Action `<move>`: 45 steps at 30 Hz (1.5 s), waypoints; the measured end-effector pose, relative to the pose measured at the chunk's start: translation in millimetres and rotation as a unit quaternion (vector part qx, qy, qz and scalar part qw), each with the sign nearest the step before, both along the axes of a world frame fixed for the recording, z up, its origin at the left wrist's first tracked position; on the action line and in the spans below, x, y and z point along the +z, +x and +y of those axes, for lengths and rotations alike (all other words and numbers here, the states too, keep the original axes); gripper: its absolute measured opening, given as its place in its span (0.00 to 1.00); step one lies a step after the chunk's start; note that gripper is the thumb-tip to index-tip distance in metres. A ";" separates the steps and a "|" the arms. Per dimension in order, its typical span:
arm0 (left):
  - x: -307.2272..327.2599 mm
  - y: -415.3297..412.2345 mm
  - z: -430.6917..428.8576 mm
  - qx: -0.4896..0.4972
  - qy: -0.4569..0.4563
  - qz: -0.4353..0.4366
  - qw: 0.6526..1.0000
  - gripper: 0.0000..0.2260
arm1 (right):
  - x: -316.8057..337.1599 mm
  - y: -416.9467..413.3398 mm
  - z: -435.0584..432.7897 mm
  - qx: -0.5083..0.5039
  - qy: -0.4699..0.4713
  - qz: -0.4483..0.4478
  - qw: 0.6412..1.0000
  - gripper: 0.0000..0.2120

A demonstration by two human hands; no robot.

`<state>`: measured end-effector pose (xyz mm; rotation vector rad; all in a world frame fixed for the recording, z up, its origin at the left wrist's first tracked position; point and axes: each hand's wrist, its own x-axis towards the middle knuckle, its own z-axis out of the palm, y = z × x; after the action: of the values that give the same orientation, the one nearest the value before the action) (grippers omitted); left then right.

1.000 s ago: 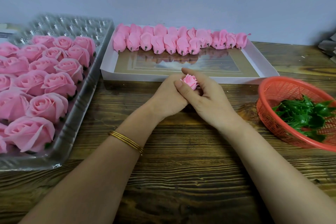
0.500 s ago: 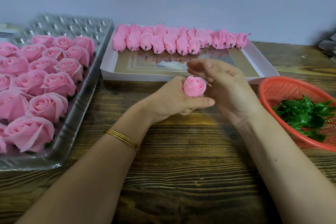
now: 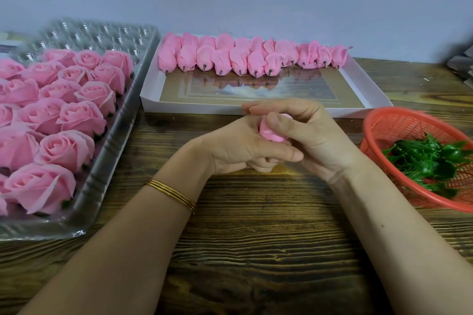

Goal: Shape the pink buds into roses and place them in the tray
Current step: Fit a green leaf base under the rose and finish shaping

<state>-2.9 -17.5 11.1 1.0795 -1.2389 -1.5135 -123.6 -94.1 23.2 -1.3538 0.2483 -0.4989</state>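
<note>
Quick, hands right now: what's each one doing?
Left hand: closed, holding the pink bud.
Right hand: closed around the same bud, thumb on it.

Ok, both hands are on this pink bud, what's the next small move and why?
Probably peel the outer petals outward with the right hand: the pink bud, held by the left hand, looks tighter than the open roses in the tray, so it isn't ready to place.
</note>
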 end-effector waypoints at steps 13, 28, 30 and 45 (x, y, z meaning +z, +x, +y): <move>-1.6 2.1 -1.4 0.031 0.011 0.048 0.998 0.13 | -1.2 -1.0 2.6 0.015 0.036 0.021 0.999 0.18; -5.2 0.8 -7.8 0.204 -0.019 -0.019 0.979 0.13 | -13.5 1.6 -8.9 -0.025 -0.036 0.089 0.995 0.22; -5.6 1.6 -7.9 0.231 -0.035 -0.027 0.972 0.09 | -11.8 1.5 -9.8 -0.076 -0.004 0.070 0.995 0.22; -4.9 -5.0 -10.9 0.315 -0.098 -0.208 0.921 0.15 | -8.1 12.9 13.2 -0.256 -0.124 -0.020 0.959 0.06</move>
<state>-7.9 -28.4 6.2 1.5262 -1.1277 -0.6752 -110.7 -80.8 15.1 -1.5218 0.5229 -1.0161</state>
